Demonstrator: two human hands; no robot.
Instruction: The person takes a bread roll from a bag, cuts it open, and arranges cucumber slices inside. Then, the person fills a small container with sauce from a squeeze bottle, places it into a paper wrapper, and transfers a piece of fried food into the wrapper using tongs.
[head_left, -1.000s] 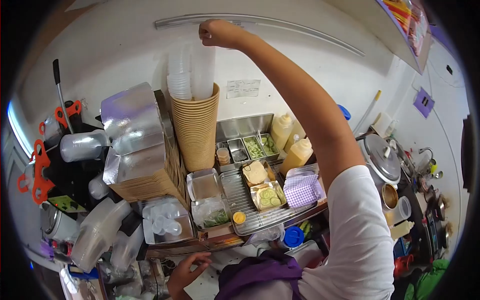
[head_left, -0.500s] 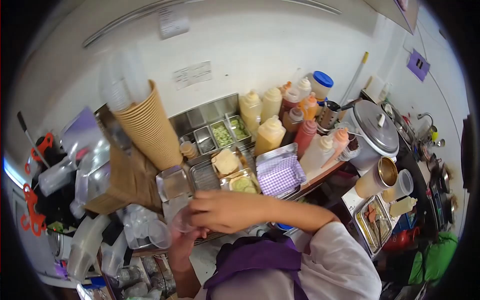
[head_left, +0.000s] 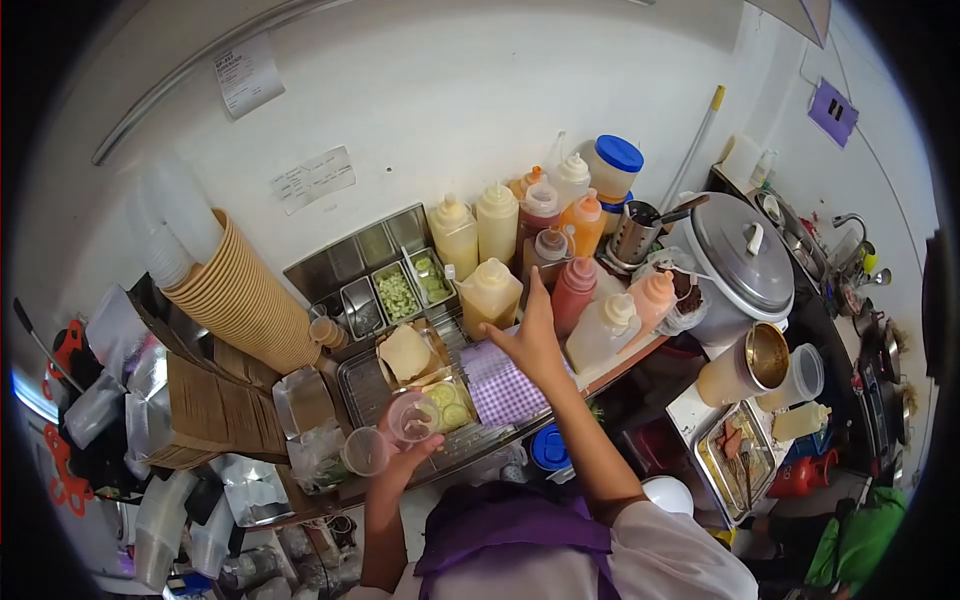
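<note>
A: Clear cup [head_left: 411,412]: position relative to the left hand [head_left: 402,462]?

B: In its grasp, against partly curled fingers. Just left of the same hand, a second clear round piece [head_left: 365,451]; cup or lid, impossible to tell.

A: And the right hand [head_left: 526,338]?

B: Empty, wide open, with thumb and fingers spread beside the yellow squeeze bottle [head_left: 490,298]; contact, impossible to tell. Just right of the fingers, a red bottle [head_left: 577,297]; below the palm, purple checked paper [head_left: 503,388].

A: Other containers?

B: Just beyond the left hand, an open box [head_left: 441,376] with bread and cucumber slices; farther beyond, steel bins [head_left: 362,307], two with cut green vegetables [head_left: 396,292].
</note>
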